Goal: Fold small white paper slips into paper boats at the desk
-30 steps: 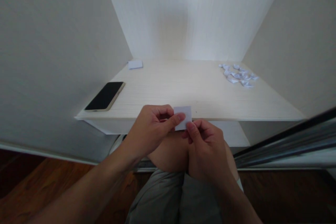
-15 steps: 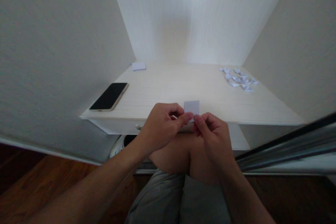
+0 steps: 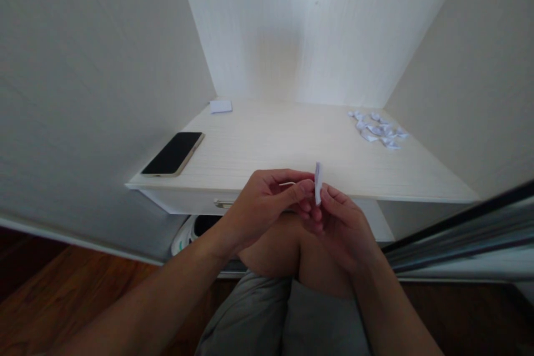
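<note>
A small piece of white paper (image 3: 318,182) stands nearly on edge between my two hands, just above the front edge of the white desk (image 3: 267,144). Pinched against its left side are the thumb and fingers of my left hand (image 3: 275,200). My right hand (image 3: 344,222) grips its lower right part with thumb and fingers. Both hands are closed on the same paper. Its broad faces are turned sideways, so only a narrow strip shows, and the fingers hide part of its lower end.
Several folded white paper pieces (image 3: 377,129) lie in a loose heap at the back right. A small white paper stack (image 3: 221,106) rests in the back left corner. A phone (image 3: 173,154) lies at the left edge. Below is a drawer handle (image 3: 223,203); walls enclose both sides.
The paper has turned from facing me flat to nearly edge-on and shifted slightly right. My left hand reaches a little further right, and my right hand has rotated with the paper.
</note>
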Tool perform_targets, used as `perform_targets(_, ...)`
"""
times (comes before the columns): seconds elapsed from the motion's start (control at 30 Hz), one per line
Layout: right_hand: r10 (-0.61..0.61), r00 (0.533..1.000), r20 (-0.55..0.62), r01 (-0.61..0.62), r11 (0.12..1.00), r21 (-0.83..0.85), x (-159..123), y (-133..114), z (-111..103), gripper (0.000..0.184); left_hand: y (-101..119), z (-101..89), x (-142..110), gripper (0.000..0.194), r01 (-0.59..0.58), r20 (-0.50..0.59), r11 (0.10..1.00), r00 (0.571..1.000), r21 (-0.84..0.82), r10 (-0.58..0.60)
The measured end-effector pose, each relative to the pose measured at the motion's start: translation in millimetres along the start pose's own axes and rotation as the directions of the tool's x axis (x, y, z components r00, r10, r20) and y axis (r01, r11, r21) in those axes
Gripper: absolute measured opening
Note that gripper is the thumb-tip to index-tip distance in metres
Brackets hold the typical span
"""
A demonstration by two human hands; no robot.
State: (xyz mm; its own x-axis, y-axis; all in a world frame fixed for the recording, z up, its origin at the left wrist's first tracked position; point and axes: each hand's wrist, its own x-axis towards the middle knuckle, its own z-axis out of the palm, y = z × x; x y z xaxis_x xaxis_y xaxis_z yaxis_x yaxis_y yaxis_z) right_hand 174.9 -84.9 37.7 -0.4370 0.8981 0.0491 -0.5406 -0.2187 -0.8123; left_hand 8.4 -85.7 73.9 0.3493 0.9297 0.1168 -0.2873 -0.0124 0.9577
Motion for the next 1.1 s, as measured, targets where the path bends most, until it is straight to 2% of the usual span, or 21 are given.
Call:
perform_targets(0.2, -0.009, 1.000, 0.002, 0.009, 1.000, 0.005, -0.5, 2.3, 0.0, 0.029, 5.0, 0.4, -3.1, 0.022, 0.005, 0.094, 1.000, 0.996, -0.026, -0.002)
perform_targets(0.37, 0.009, 0.995, 0.098, -0.023, 0.990, 0.142, -0.9, 4.7, -1.7, 0.026, 3.2, -3.6, -3.6, 0.029, 0.089, 0.135, 0.994, 0.988, -0.065, -0.080)
perform_targets(0.6, 0.036, 0.989, 0.146, -0.068, 0.972, 0.223, 0.7, 6.0, -4.2, 0.023, -4.6, -12.8, -1.5, 0.060, 0.115, 0.055, 0.987, 0.992, -0.114, -0.110)
perform_targets(0.83, 0.030, 0.986, 0.164, -0.068, 0.970, 0.234, 0.3, 7.6, -4.9, 0.022, -4.1, -14.1, -4.2, 0.061, 0.106, 0.103, 0.984, 0.990, -0.144, -0.091)
perform_targets(0.97, 0.072, 0.991, 0.116, -0.093, 0.978, 0.185, 1.1, 10.4, -7.4, 0.024, -1.5, -12.7, -5.3, 0.050, 0.083, 0.131, 0.990, 0.989, -0.112, -0.068)
perform_targets(1.1, 0.080, 0.996, 0.046, -0.083, 0.993, 0.087, 3.7, 13.2, -10.3, 0.024, 3.1, -15.9, -5.6, 0.026, 0.067, 0.128, 0.996, 0.989, 0.057, -0.073)
